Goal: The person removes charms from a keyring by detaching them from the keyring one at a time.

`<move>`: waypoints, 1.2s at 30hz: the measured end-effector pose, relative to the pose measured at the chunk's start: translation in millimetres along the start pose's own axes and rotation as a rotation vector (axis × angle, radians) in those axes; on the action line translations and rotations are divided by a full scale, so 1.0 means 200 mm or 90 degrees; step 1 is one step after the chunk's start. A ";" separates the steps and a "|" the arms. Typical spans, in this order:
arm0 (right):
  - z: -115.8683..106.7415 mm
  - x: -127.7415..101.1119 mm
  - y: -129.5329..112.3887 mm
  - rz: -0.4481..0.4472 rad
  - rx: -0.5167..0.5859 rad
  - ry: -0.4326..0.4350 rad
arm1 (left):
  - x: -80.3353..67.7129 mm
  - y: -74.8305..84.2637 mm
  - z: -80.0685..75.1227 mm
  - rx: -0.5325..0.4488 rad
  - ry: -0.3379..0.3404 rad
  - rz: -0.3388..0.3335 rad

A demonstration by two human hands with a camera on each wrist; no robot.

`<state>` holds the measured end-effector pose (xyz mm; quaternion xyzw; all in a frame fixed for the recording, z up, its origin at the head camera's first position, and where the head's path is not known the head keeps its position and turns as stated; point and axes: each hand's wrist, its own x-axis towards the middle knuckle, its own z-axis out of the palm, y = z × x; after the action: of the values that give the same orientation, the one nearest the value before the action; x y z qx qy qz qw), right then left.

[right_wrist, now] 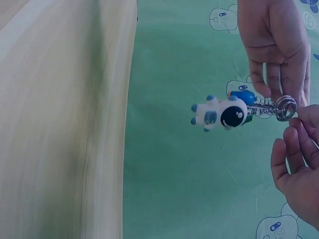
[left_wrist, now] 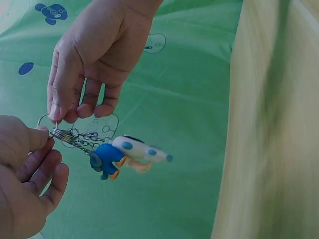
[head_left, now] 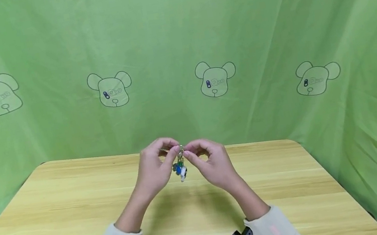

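Head view: above the counter [head_left: 75, 203], left hand [head_left: 154, 169] and right hand [head_left: 211, 161] both pinch a keyring [head_left: 180, 151].

Left wrist view: blue and white figures [left_wrist: 127, 155] dangle below the keyring.

Right wrist view: the white figure faces outward.

No readable text anywhere (the green cloth [head_left: 174, 32] bears only bear-head drawings).

Above the wooden tabletop [head_left: 57, 206], the left hand [head_left: 154, 169] and right hand [head_left: 211, 162] are meeting fingertip to fingertip, both pinching a keychain [head_left: 180, 164] whose small blue and white charms are dangling between them. A green bear-print cloth [head_left: 177, 52] is hanging behind.
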<state>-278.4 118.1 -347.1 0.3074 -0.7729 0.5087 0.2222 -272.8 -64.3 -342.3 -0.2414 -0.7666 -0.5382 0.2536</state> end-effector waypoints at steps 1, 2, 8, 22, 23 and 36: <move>0.00 0.00 0.00 0.001 -0.002 -0.002 | 0.00 0.00 -0.01 0.019 0.000 0.017; 0.00 0.00 0.00 0.001 -0.002 -0.004 | 0.00 0.01 -0.01 0.038 0.000 0.033; 0.01 -0.01 0.01 -0.010 -0.008 -0.018 | 0.01 0.02 -0.04 0.117 0.007 0.124; 0.11 -0.04 0.04 -0.172 -0.088 0.022 | 0.01 0.03 -0.07 0.177 0.007 0.198; 0.12 -0.04 0.04 -0.175 -0.097 0.032 | 0.01 0.03 -0.07 0.177 0.008 0.198; 0.13 -0.04 0.05 -0.191 -0.107 0.048 | 0.02 0.04 -0.08 0.171 0.017 0.199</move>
<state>-280.7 99.8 -369.0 0.3805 -0.7494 0.4145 0.3491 -268.5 -77.4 -329.3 -0.3143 -0.7814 -0.3887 0.3736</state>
